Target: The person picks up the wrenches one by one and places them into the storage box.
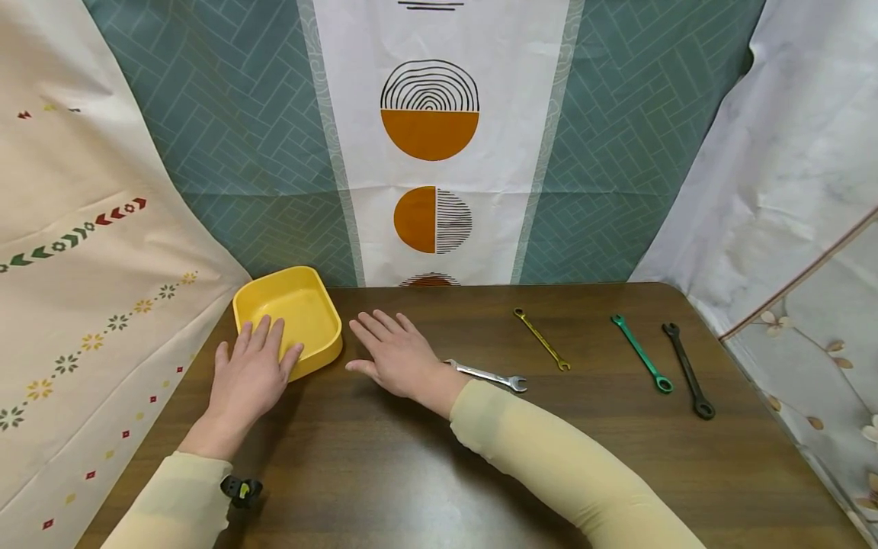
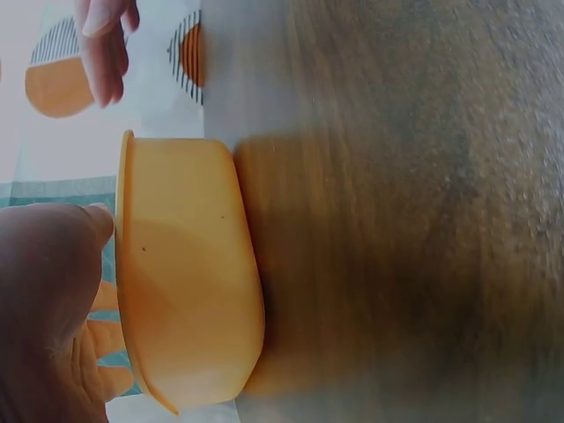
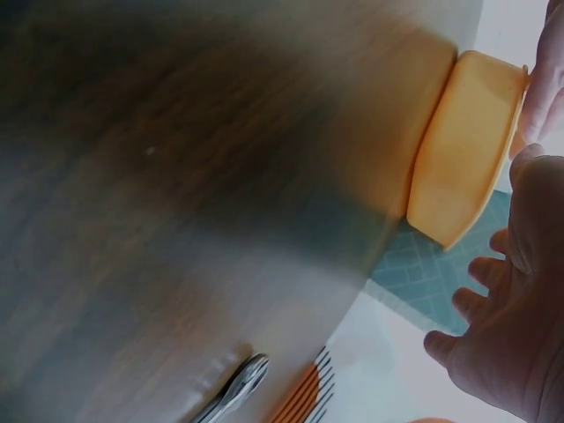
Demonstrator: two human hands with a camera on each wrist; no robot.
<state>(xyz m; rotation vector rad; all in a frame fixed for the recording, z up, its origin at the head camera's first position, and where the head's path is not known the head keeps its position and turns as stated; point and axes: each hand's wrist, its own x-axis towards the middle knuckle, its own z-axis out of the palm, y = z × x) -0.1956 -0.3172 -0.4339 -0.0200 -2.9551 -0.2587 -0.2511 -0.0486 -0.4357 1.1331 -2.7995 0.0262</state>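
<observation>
While, from the head, the left hand (image 1: 250,372) extends straight-fingered over the nearly square yellow bin (image 1: 307,309), open side up, the right hand (image 1: 401,358) hangs flat beside it, holding nothing, a wrench (image 1: 488,374) slanting lengthwise away past its wrist. Left wrist: thumb (image 2: 99,222) at the bin's rim, contact unclear. Right wrist: fingers (image 3: 485,273) spread.

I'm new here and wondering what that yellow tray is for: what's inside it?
In the head view, only bare yellow surface shows inside the yellow tray. The left hand covers its near left part, so anything beneath there cannot be seen.
</observation>
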